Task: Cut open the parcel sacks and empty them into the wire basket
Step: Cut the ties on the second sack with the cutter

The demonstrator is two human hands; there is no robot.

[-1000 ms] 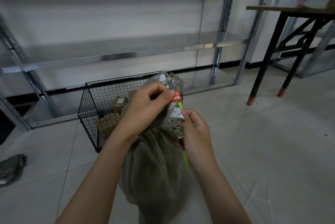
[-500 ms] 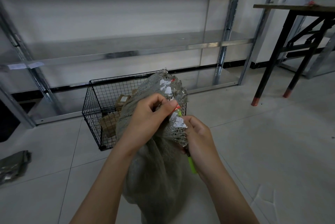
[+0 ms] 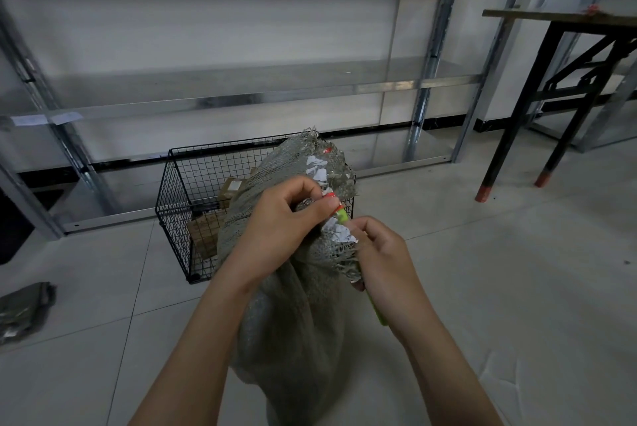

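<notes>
A grey woven parcel sack (image 3: 296,315) stands on the floor in front of me, its frayed neck gathered at the top with white label scraps stuck to it. My left hand (image 3: 275,229) pinches the neck by a red tie (image 3: 330,198). My right hand (image 3: 382,260) grips a green-handled cutter (image 3: 375,308), its green tip (image 3: 343,216) showing at the neck beside my left fingers. Behind the sack sits the black wire basket (image 3: 182,205) with cardboard parcels (image 3: 203,236) inside.
Metal shelving (image 3: 241,88) runs along the wall behind the basket. A black-legged table (image 3: 537,98) stands at the right. A flat grey sack (image 3: 24,312) lies on the tiled floor at the far left.
The sack's neck and both hands have shifted slightly right and lower in view. The cutter's tip stays at the tie; my grips are unchanged.
</notes>
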